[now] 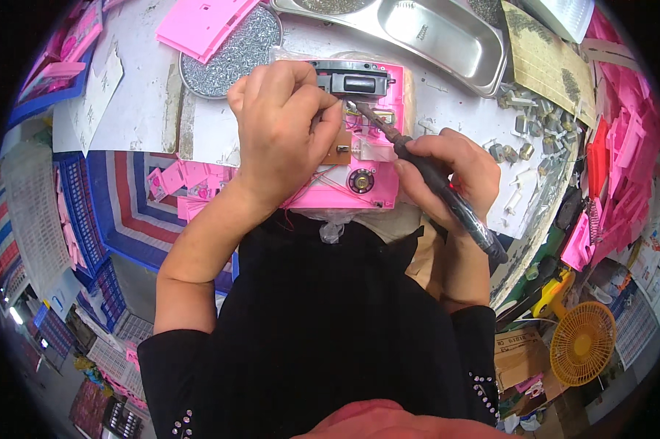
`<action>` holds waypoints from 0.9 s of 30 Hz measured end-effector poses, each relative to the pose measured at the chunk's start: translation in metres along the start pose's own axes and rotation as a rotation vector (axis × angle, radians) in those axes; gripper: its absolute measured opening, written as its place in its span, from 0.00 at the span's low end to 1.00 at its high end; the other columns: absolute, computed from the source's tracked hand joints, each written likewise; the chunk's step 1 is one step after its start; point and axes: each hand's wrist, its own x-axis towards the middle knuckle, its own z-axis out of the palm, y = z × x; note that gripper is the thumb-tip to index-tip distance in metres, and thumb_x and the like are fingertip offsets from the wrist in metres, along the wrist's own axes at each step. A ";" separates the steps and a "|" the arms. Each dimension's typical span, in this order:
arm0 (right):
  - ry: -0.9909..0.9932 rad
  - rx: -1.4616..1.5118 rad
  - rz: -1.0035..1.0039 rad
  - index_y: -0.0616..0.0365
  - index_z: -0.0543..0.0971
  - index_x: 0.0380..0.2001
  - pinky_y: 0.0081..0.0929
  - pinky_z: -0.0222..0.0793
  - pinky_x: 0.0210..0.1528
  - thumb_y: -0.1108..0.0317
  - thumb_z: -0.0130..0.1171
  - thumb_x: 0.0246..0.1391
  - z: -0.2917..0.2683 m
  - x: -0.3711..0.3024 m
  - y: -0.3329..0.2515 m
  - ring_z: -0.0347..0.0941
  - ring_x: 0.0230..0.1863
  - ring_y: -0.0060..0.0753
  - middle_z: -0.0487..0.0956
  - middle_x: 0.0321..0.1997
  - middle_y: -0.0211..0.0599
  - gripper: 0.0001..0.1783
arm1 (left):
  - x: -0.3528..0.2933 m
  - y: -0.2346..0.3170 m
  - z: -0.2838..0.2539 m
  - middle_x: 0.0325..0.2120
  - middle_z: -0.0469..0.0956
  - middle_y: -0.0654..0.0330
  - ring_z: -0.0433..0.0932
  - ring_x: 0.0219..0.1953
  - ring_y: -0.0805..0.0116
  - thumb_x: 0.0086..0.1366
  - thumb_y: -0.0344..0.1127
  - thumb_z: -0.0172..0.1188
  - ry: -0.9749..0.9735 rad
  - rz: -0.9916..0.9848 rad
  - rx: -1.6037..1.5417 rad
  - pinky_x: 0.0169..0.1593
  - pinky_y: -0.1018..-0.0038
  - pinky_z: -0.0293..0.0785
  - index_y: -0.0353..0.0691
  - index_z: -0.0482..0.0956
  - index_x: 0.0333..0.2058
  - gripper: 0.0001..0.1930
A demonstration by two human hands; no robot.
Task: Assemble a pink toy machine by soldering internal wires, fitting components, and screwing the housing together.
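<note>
My right hand [458,172] grips the black handle of a soldering iron [436,175], which has a small red light on it. The iron's metal tip reaches to the parts in a pink plastic housing [388,139], close beside the fingertips of my left hand [286,121]. That left hand is closed in a pinch over the housing; whatever it holds is hidden. In the housing are a black mechanism [352,79], a brown circuit board [338,150], a round speaker [360,181] and thin red wires [319,179].
A round dish of screws [235,62] stands at the far left, partly under pink panels [202,25]. Beyond the housing lies a metal tray [440,36]. Small metal parts [538,121] are scattered at right. A blue-edged crate [136,205] sits at left, an orange fan [582,344] lower right.
</note>
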 end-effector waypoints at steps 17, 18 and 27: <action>-0.043 -0.008 -0.007 0.60 0.82 0.36 0.21 0.61 0.23 0.77 0.76 0.43 -0.001 0.004 0.002 0.71 0.21 0.24 0.80 0.24 0.35 0.16 | -0.002 0.002 0.002 0.36 0.74 0.68 0.71 0.40 0.63 0.50 0.30 0.69 0.019 -0.006 0.031 0.50 0.61 0.56 0.46 0.78 0.24 0.07; -0.045 -0.002 -0.001 0.60 0.82 0.36 0.21 0.61 0.23 0.76 0.76 0.43 -0.001 0.004 0.002 0.71 0.21 0.24 0.80 0.24 0.35 0.16 | -0.002 0.002 0.002 0.36 0.74 0.68 0.72 0.40 0.63 0.50 0.30 0.69 0.020 -0.005 0.034 0.50 0.61 0.56 0.46 0.78 0.24 0.07; -0.041 0.017 0.025 0.60 0.82 0.36 0.22 0.61 0.23 0.77 0.76 0.43 -0.001 0.004 0.002 0.71 0.21 0.26 0.79 0.24 0.36 0.15 | 0.000 0.006 -0.003 0.35 0.76 0.65 0.73 0.39 0.65 0.53 0.30 0.72 -0.020 -0.008 0.087 0.49 0.65 0.59 0.44 0.82 0.28 0.06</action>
